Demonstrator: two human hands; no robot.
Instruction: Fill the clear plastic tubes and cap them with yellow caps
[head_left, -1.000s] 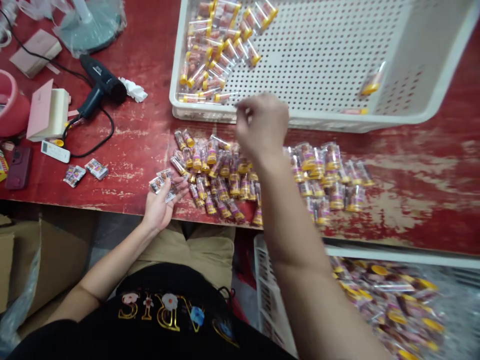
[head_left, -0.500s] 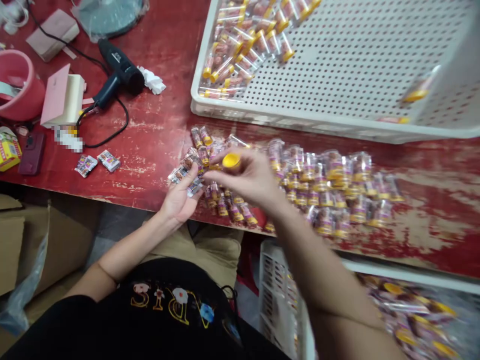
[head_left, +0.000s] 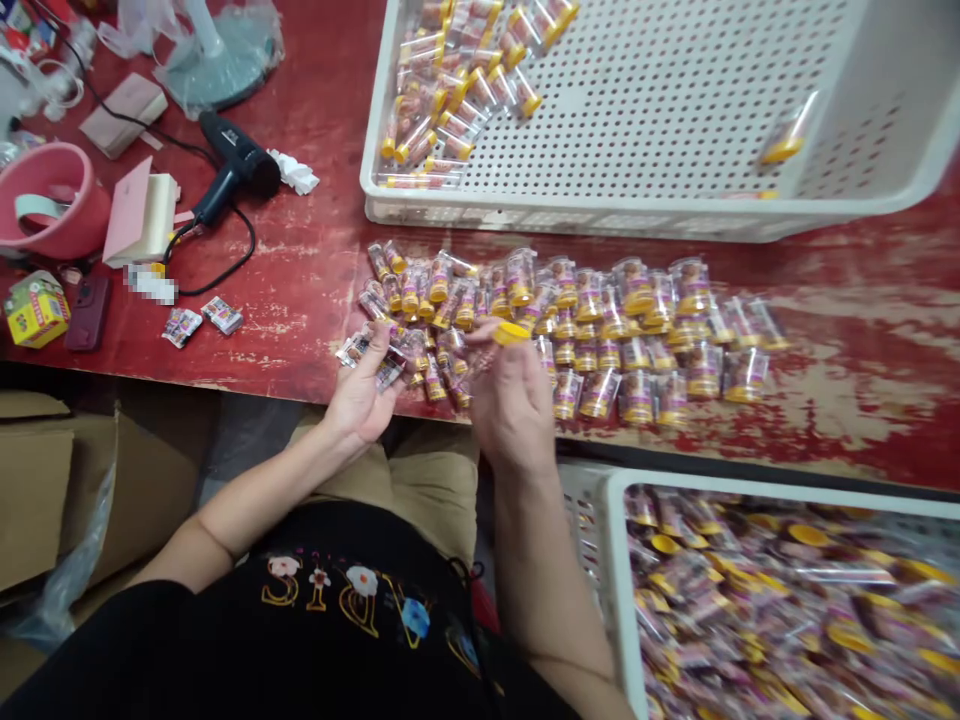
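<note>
My left hand (head_left: 362,398) is closed on a few small printed packets (head_left: 355,347), which fan out past the thumb near the table's front edge. My right hand (head_left: 517,410) grips a small clear tube with a yellow cap (head_left: 511,333); the cap shows on top and most of the tube is hidden by the fingers. Around both hands stand and lie many filled tubes with yellow ends and purple printing (head_left: 589,297), spread in rough rows along the table. More printed packets (head_left: 223,315) lie to the left.
A white perforated crate (head_left: 637,215) with clear tubes sits at the back. Another white crate (head_left: 616,560), full of yellow-capped tubes, stands below the table edge at right. On the red table (head_left: 315,250) are a hair dryer (head_left: 236,165), a pink bucket (head_left: 82,215) and a phone (head_left: 88,312).
My right hand has drawn back toward me and slightly right, with the capped tube still in it. My left hand keeps its hold on the packets. The view has shifted somewhat.
</note>
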